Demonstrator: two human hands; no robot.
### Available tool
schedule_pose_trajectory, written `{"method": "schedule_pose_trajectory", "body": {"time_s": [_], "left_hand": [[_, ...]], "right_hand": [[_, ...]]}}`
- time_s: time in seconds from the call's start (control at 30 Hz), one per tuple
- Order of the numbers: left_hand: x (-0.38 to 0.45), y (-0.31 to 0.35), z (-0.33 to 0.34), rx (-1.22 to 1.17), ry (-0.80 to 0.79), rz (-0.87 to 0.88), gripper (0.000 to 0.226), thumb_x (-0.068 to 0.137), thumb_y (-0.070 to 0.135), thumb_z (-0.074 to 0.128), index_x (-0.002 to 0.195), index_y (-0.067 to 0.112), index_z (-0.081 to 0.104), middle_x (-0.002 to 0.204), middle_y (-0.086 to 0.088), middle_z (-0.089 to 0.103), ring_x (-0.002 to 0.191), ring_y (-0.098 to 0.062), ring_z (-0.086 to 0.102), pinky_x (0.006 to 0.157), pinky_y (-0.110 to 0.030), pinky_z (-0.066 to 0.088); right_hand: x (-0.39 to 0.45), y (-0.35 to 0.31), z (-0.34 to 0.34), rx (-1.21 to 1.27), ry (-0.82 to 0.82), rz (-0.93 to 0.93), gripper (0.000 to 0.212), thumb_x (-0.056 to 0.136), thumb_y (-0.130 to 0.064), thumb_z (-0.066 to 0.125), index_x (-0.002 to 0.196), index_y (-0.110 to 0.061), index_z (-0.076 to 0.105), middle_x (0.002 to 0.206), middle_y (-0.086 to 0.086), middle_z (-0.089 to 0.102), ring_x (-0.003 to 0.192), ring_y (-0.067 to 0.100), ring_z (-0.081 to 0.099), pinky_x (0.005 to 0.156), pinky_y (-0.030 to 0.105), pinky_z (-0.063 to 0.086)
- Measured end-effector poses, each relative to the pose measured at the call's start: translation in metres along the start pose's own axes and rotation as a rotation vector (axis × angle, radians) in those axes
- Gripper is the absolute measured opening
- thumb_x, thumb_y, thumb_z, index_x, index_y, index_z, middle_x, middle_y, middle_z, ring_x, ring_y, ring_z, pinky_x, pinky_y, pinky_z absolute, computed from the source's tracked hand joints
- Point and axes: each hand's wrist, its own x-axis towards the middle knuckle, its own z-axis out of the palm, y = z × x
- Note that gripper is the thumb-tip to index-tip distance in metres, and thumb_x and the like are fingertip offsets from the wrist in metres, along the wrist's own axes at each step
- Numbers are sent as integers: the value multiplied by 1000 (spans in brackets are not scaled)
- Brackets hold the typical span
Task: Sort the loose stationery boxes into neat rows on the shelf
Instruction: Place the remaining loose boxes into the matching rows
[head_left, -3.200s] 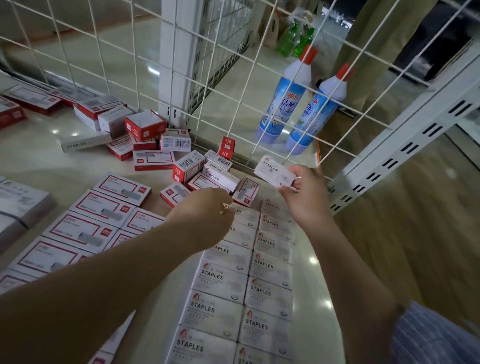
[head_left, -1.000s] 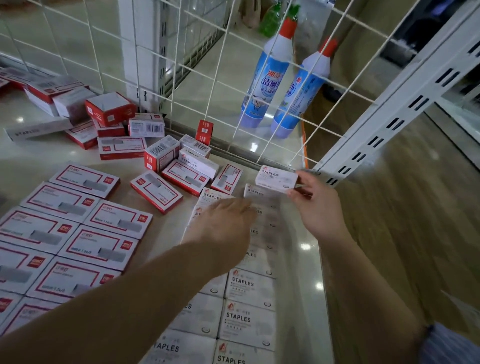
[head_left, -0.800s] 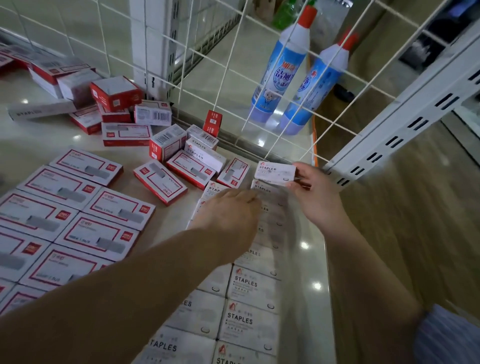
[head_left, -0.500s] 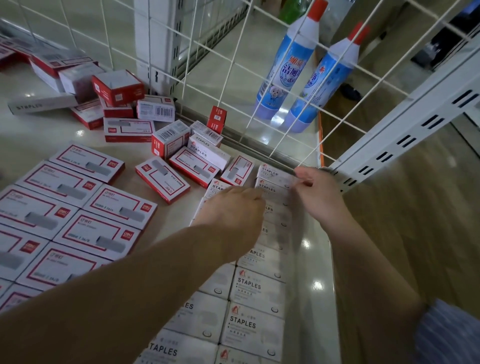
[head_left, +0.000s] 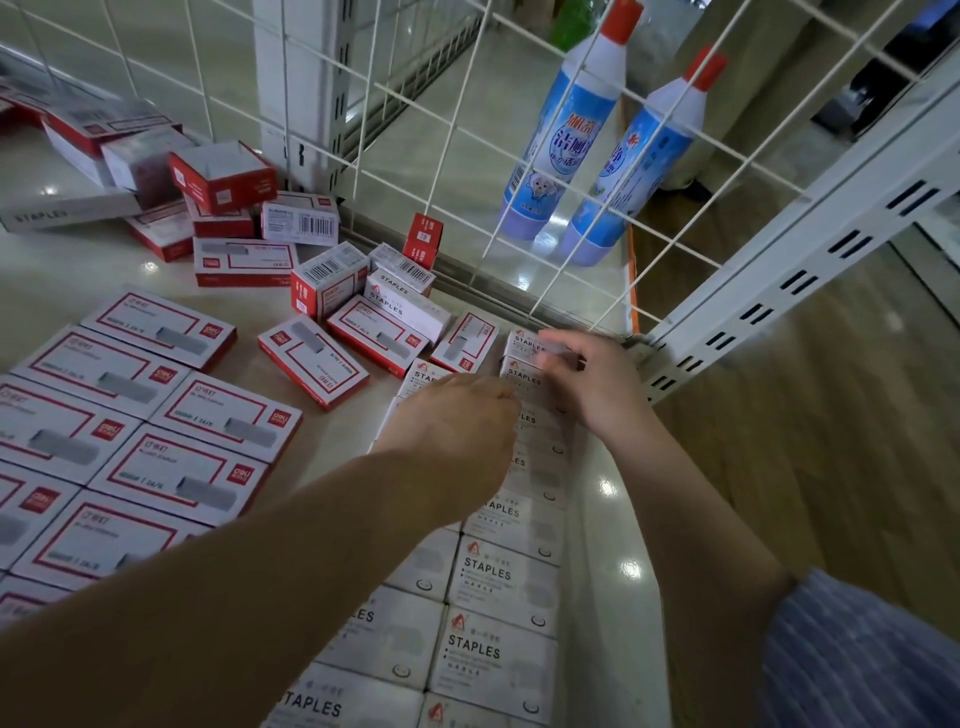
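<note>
Shelf (head_left: 613, 582) fills most of frame. Progress, by my read: roughly half done. Left of frame: red-bordered boxes (head_left: 197, 478) already flat in tidy rows. Lower centre: two neat columns of white STAPLES boxes (head_left: 493, 649) running up toward the wire grid (head_left: 447, 119) at the back. Still to sort: loose heap (head_left: 228, 208) upper left, plus scattered pile (head_left: 363, 312) centre, some on edge, some askew.

Hands meet at top of the white columns, centre-right. Right hand (head_left: 597, 384), palm down, fingers on the endmost white box (head_left: 522, 340), which sits at the head of the right column next to the grid; pinching or just pressing, can't tell, blurred. Left hand (head_left: 457, 421) over left column, fingers curled under; what it holds, if anything, is hidden.
</note>
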Motion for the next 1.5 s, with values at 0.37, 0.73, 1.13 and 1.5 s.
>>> {"method": "schedule_pose_trajectory", "body": {"time_s": [0.37, 0.73, 1.13, 1.5], "left_hand": [[0, -1, 0, -12, 3, -9, 36, 97, 23, 35, 130, 22, 50, 134, 9, 46, 125, -12, 40, 106, -30, 34], [-14, -4, -7, 2, -13, 46, 42, 99, 30, 30, 140, 22, 34, 148, 7, 30, 135, -10, 27, 113, -27, 21], [-46, -41, -26, 38, 64, -92, 33, 98, 33, 29, 124, 26, 48, 123, 9, 46, 111, -10, 43, 97, -27, 39], [-46, -44, -26, 17, 50, -85, 32, 97, 29, 33, 122, 24, 53, 117, 8, 49, 108, -10, 44, 92, -27, 40]], "right_hand": [[1, -2, -1, 150, 26, 61, 31, 87, -19, 62, 118, -21, 63, 121, -1, 61, 112, 15, 53, 100, 42, 42], [-6, -7, 2, 52, 52, 47, 36, 92, -20, 55, 128, -21, 55, 130, -1, 55, 119, 14, 49, 101, 31, 39], [-9, -49, 12, -38, -43, -99, 68, 77, -32, 73, 137, -16, 45, 138, 3, 47, 122, 15, 45, 98, 26, 33], [1, -55, 16, -56, -85, -110, 58, 79, -29, 72, 129, -7, 52, 126, 10, 54, 112, 23, 51, 92, 30, 38]]}}
